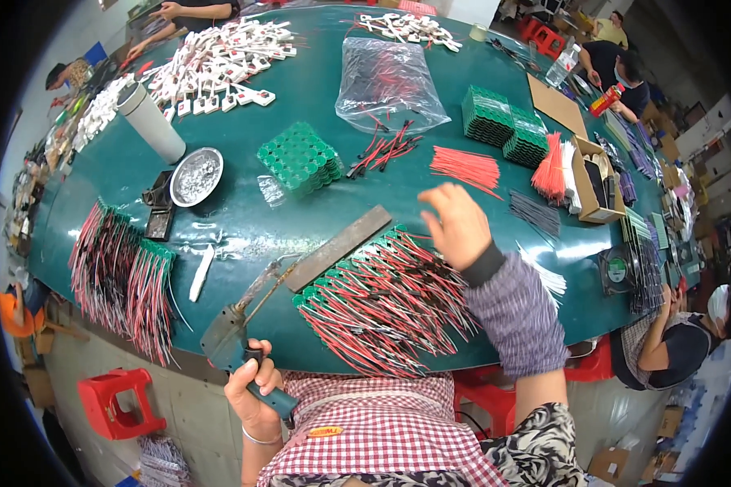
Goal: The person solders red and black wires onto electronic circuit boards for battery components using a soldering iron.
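Observation:
My left hand (254, 398) wraps round the teal handle of a soldering gun (226, 339) at the table's near edge. Its long metal tip points up and right, to the lower end of a grey metal bar (339, 247). Along that bar lies a row of small green circuit boards (310, 302), from which red, white and black wires (390, 312) fan toward me. My right hand (460, 227) is above the bar's far right end, fingers apart and slightly bent, with nothing visible in it. A dark cuff and purple sleeve cover that forearm.
Left stand a bowl of silvery bits (196, 177), a grey flask (150, 122), a white pen-like tool (202, 273) and wired boards (126, 280). Beyond are green board stacks (299, 158), red wires (465, 168), a plastic bag (390, 81) and white parts (219, 65). Co-workers sit around.

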{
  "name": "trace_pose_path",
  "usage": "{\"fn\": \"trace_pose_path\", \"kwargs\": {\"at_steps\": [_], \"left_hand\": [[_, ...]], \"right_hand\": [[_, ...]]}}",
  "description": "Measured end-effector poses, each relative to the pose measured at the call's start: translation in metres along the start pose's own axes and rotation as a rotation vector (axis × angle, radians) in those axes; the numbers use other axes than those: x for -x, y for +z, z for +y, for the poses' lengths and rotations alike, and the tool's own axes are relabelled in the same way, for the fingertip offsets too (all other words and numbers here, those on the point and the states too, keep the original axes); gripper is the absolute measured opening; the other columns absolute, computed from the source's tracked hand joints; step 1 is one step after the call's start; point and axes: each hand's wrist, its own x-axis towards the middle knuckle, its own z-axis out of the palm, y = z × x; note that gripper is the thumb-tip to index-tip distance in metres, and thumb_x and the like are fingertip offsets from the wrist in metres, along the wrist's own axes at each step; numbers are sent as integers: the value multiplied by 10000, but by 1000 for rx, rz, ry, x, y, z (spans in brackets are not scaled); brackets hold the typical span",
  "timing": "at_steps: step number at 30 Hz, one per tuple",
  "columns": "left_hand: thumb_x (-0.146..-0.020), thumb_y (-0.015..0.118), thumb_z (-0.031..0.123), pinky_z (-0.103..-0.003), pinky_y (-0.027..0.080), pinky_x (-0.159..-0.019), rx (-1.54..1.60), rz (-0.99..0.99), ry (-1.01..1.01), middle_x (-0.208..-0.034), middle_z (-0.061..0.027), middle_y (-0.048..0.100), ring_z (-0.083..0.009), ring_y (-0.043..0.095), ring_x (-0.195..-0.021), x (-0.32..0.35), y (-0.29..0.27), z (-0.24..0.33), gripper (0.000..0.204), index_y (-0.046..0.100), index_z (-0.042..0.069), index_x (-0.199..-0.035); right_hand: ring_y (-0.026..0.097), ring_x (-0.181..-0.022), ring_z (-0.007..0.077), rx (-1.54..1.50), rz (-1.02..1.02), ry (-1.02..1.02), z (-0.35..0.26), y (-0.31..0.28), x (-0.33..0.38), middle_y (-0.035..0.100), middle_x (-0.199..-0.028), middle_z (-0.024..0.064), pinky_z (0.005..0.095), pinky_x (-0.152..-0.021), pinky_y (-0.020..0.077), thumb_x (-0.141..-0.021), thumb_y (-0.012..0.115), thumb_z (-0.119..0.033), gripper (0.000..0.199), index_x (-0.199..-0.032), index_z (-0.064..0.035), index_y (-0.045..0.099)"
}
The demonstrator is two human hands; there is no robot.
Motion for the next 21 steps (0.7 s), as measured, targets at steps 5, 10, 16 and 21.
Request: {"fn": "trace_pose_path", "kwargs": {"at_steps": [5,10,16,21], "left_hand": [[-829,597,-3,-205,415,-485,-16,30,60,-1101,-181,584,-81,442,-587,3,5,3,309,541,-64,-1128],[-810,613,-11,-211,414,-482,-31,102,104,-1076,-185,587,-87,449,-584,8,3,3,294,562,-57,-1096],[-802,619,-14,-211,409,-481,-39,113,90,-1070,-185,587,-87,456,-580,5,2,3,300,565,-53,-1095],[-811,611,-8,-210,411,-483,-36,98,89,-1087,-182,600,-83,464,-580,0,0,5,298,554,-54,-1100]], "right_hand": [[598,-972,312,70,25,-65,55,63,-58,611,-966,105,439,-806,518,-834,681,-80,180,-1010,-83,647],[610,-964,314,60,-89,88,46,97,-84,614,-940,109,448,-811,523,-859,687,-161,118,-947,-88,656],[633,-924,337,146,-133,222,46,87,-69,623,-910,133,467,-770,531,-811,676,-81,96,-897,-78,633],[631,-908,348,44,-146,309,46,48,-31,627,-889,132,471,-750,524,-813,647,-60,99,-906,-80,620]]}}
